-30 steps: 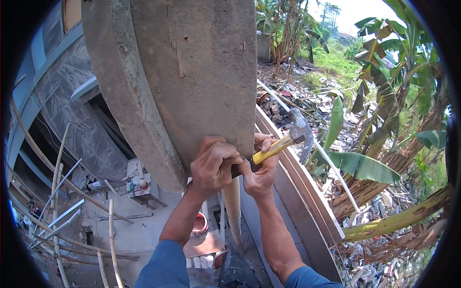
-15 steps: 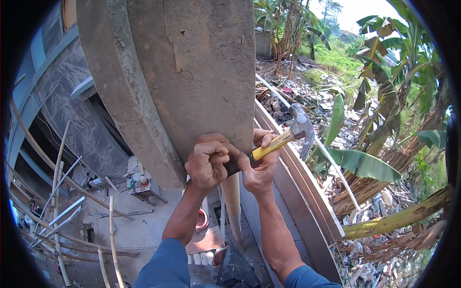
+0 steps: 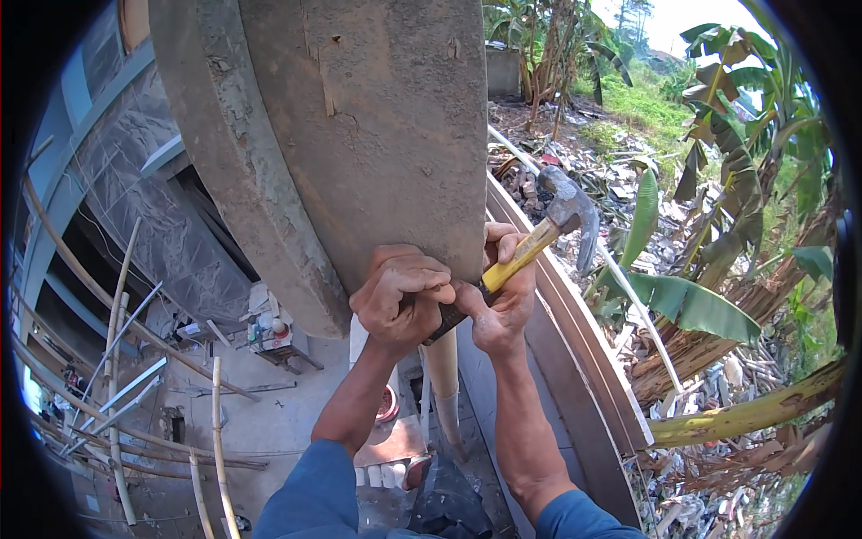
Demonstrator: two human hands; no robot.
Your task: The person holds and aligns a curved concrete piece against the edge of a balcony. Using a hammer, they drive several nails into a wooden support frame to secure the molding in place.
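Note:
A claw hammer with a yellow handle and dark grip lies across my right hand, its steel head up and to the right. The fingers of that hand are wrapped around the handle, and the thumb reaches toward my left hand. My left hand is closed, fingers curled and pinched close to the hammer's dark grip end. Whatever is between those fingertips, if anything, is hidden. Both hands are at the lower edge of a rough grey-brown concrete slab, directly in front of me.
Far below, a pale floor bears bamboo poles, a small cluttered table and a red-rimmed bucket. A pale pipe stands beneath my hands. A ledge runs along the right, beyond it rubble and banana plants.
The view has shifted slightly, with the slab sitting a little farther right. Both hands and the hammer have moved a little up and right; my left fingers have shifted their curl.

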